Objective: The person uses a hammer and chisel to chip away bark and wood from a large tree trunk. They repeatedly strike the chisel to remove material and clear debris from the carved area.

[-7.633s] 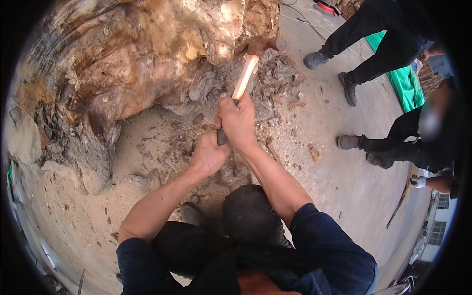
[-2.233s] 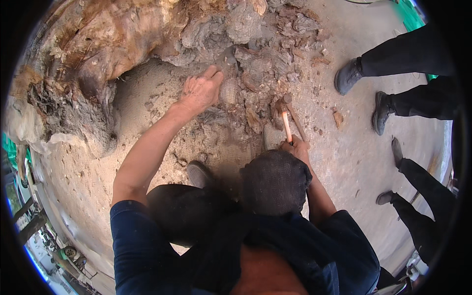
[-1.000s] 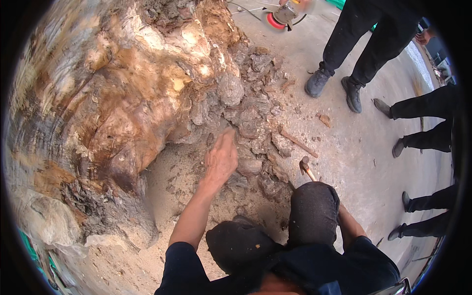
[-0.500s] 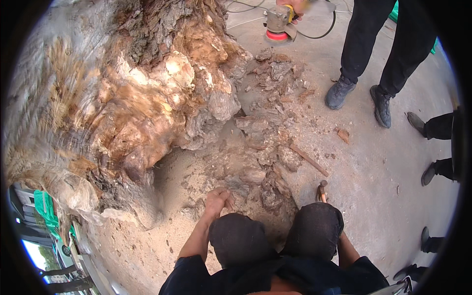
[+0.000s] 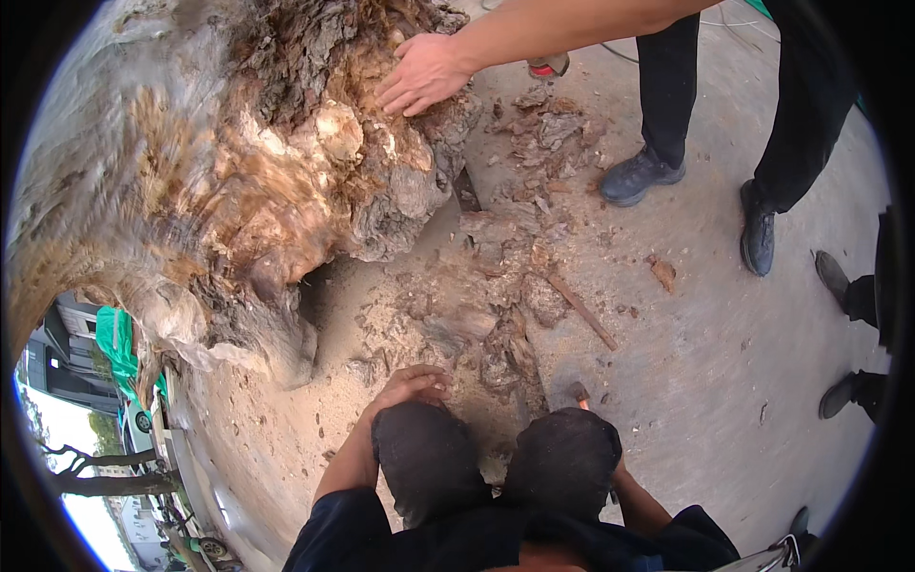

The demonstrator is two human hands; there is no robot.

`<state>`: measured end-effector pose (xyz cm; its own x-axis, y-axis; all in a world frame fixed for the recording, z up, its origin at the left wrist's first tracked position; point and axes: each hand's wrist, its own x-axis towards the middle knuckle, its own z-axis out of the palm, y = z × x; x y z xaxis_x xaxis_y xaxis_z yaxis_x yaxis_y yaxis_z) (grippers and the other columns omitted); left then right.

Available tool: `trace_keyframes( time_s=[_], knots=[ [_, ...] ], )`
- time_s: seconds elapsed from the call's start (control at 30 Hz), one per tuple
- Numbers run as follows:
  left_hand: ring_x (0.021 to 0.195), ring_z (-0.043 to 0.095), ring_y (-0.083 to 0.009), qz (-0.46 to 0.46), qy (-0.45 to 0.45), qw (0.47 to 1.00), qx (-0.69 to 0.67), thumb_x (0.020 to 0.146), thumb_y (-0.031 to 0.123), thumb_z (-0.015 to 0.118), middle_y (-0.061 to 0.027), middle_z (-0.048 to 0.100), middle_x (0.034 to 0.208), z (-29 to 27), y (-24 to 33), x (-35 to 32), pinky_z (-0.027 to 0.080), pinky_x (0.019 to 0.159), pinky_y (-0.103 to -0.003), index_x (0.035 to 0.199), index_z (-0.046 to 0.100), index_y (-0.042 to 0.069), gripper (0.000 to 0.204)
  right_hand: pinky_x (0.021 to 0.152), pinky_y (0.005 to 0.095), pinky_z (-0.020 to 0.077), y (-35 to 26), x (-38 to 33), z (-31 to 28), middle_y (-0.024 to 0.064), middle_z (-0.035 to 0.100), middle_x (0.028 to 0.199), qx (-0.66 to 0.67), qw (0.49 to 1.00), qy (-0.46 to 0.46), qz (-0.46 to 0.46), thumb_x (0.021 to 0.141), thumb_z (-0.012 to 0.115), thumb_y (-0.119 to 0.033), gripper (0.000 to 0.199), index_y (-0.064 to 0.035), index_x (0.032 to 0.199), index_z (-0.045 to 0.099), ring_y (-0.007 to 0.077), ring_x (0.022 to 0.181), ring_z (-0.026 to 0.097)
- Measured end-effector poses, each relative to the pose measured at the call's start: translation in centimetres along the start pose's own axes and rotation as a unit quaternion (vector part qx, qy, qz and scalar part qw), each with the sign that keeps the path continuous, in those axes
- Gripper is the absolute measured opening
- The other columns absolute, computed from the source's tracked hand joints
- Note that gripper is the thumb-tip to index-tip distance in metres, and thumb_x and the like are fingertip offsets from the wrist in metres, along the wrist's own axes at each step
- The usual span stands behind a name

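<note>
My left hand point(image 5: 412, 384) is just beyond my left knee, its fingers loosely bent and apart, with nothing visible in them. The knee hides part of the palm. Past my right knee shows the head of a hammer point(image 5: 578, 391), its handle running down behind the leg. My right forearm point(image 5: 645, 502) reaches to that handle; the knee covers the fingers. Ahead and to the left rises a huge gnarled tree stump point(image 5: 276, 210), partly stripped to pale wood. Loose bark pieces point(image 5: 510, 348) and sawdust lie between it and my knees.
A co-worker's hand point(image 5: 424, 74) rests flat on the stump, the arm crossing from the upper right. Beneath it shows part of a grinder point(image 5: 547, 67). A rusty bar point(image 5: 583, 313) lies on the concrete. Other people's shoes point(image 5: 758, 229) stand at the right.
The co-worker's hand has come onto the stump, and the grinder is lower behind that arm. My left hand has drawn back against my knee. The hammer head is closer to me.
</note>
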<state>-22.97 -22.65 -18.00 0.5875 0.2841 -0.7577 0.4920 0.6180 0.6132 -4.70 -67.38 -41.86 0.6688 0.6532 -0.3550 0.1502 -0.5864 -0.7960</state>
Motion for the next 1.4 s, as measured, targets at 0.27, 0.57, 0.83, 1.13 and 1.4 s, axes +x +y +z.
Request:
trace_keyframes(
  time_s=[0.27,0.57,0.83,1.13,1.4],
  knots=[
    [0.11,0.072,-0.0289,0.01,0.006,0.997,0.08,0.105,0.019,0.061,-0.0163,0.068,0.131,3.7,1.4,-5.2,0.059,0.09,-0.037,0.138,0.057,-0.002,0.04,0.061,0.0531,0.0524,-0.3,0.8,-0.2,0.0246,0.068,0.076,-0.084,0.996,-0.03,0.018,0.091,0.066,-0.026,0.023,-0.0045,0.093,0.059,0.0448,0.075,0.071],
    [0.109,0.069,-0.0213,0.257,0.032,0.895,0.363,0.103,0.021,0.064,-0.0104,0.07,0.12,12.5,11.5,-4.8,0.055,0.092,-0.036,0.134,0.062,0.001,0.036,0.06,0.0535,0.0527,-0.6,0.8,0.3,0.0236,0.069,0.076,-0.132,0.991,-0.023,0.028,0.091,0.066,-0.029,0.025,-0.0053,0.096,0.058,0.0445,0.073,0.071],
    [0.107,0.069,-0.0347,0.277,-0.106,0.787,0.541,0.101,0.023,0.061,-0.0173,0.069,0.119,19.3,10.4,-2.8,0.054,0.093,-0.044,0.136,0.059,0.008,0.039,0.06,0.0539,0.0529,-1.2,-0.1,1.6,0.0228,0.07,0.075,-0.156,0.987,-0.02,0.044,0.091,0.065,-0.031,0.027,-0.0061,0.098,0.057,0.0442,0.072,0.071],
    [0.108,0.065,-0.0473,0.198,-0.099,0.665,0.714,0.101,0.023,0.059,-0.0254,0.064,0.126,18.0,7.2,0.4,0.052,0.09,-0.055,0.139,0.051,0.008,0.042,0.06,0.0543,0.0532,-1.8,-0.6,0.9,0.0218,0.07,0.075,-0.177,0.982,-0.013,0.06,0.091,0.065,-0.034,0.03,-0.007,0.1,0.056,0.044,0.071,0.071],
    [0.107,0.065,-0.0472,0.253,-0.123,0.66,0.697,0.1,0.02,0.06,-0.0223,0.065,0.123,17.4,5.0,0.7,0.052,0.089,-0.056,0.137,0.049,0.008,0.041,0.061,0.0542,0.0561,1.6,-1.2,2.4,0.0214,0.071,0.074,-0.162,0.986,0.035,0.013,0.091,0.064,-0.039,0.034,-0.0084,0.099,0.053,0.044,0.071,0.072]
  ],
)
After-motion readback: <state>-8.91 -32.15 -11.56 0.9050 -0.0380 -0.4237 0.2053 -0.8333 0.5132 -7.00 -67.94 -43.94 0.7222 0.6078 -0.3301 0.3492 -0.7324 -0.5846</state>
